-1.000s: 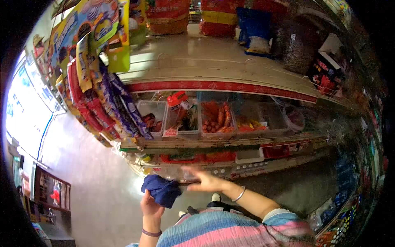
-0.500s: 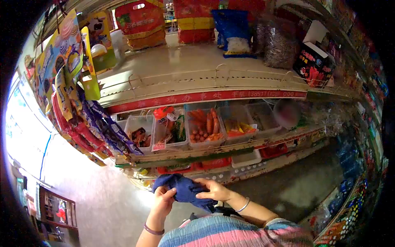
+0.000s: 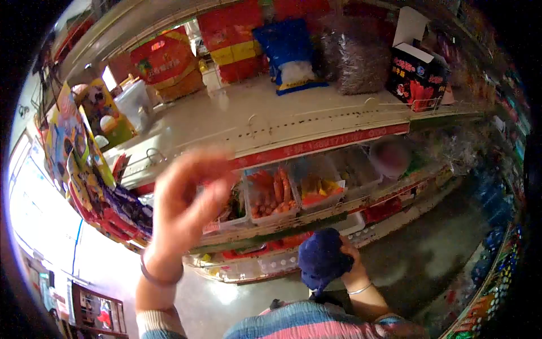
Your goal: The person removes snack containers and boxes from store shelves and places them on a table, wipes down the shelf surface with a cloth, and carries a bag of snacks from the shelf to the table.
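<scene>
My left hand (image 3: 189,195) is raised in front of the shelf, smeared by motion. Its fingers curve away from the thumb, and I see nothing held between them. A dark wristband circles that wrist. Lower down, near my body, my right hand (image 3: 354,265) grips a bunched dark blue glove (image 3: 323,259) by its right side. The fabric hangs over the floor just below the bottom shelf, and part of my right fingers is hidden behind it. A silver bangle is on the right wrist.
The upper shelf (image 3: 226,121) carries red bags (image 3: 166,65), a blue bag (image 3: 288,53) and a black box (image 3: 416,73). Beneath it stand clear bins, one with sausages (image 3: 274,192). Hanging snack packets (image 3: 107,198) border the left. Colourful goods line the right side.
My left hand has let go of the blue glove and risen up and left toward the shelf. My right hand has moved right with the glove. The camera view has tilted and shifted.
</scene>
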{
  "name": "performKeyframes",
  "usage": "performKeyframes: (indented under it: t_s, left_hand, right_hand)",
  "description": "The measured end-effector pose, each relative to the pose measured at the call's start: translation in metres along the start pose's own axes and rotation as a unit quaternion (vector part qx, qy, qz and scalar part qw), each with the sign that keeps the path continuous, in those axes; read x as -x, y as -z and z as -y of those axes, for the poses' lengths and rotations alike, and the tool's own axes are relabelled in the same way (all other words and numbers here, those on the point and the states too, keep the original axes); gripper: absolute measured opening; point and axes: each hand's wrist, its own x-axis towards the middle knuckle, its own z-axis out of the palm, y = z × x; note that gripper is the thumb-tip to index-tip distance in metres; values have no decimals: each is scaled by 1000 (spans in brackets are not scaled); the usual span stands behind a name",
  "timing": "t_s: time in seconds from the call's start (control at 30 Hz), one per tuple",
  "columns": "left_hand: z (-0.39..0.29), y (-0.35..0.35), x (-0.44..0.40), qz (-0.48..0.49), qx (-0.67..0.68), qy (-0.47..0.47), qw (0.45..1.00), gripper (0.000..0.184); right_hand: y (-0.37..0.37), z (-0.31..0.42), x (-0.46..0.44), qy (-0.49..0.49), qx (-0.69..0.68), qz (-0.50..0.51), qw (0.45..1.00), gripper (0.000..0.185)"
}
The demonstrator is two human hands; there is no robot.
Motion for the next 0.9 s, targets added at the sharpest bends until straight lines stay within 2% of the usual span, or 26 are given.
performKeyframes:
  t_s: [0.07,0.13,0.2,0.27,0.3,0.37,0.47,0.5,0.53,0.57,0.67,0.77,0.87,0.9]
  left_hand:
    - [-6,-35,-87,0,24,-21,999,40]
    - [13,-68,-175,6,-47,-28,999,42]
    - [55,-102,-248,-26,-103,88,990,50]
    - [94,-124,-319,70,-176,218,958,62]
    - [116,-135,-343,108,-136,212,962,68]
    - [155,-160,-380,118,-114,255,953,75]
    - [203,-198,-428,55,-137,347,926,78]
    - [220,-208,-439,54,-124,345,929,79]
    - [221,-221,-444,53,-111,343,931,79]
    - [222,-228,-445,51,-135,323,935,78]
    - [272,-217,-483,94,-108,343,929,76]
    - [251,-245,-473,55,-11,250,967,72]
    - [281,-244,-490,12,40,239,970,69]
    - [281,-248,-493,-1,33,248,968,57]
  right_hand:
    - [37,22,-8,3,28,13,1000,71]
    - [71,47,-7,15,33,25,999,69]
    - [100,72,1,14,24,-37,999,69]
    - [130,105,8,11,12,-94,995,68]
    - [145,122,13,6,3,-122,993,67]
    - [160,162,19,11,12,-188,982,60]
    - [235,196,13,95,-15,-86,992,57]
    - [228,223,11,48,-63,-194,978,55]
    - [234,241,8,36,-71,-234,969,56]
    - [244,253,9,36,-63,-235,969,56]
    - [266,279,-3,29,-40,-227,973,56]
    - [278,290,-27,6,-22,-215,976,56]
    - [283,291,-43,-12,-14,-210,978,57]
    - [284,291,-46,-13,-13,-210,978,57]
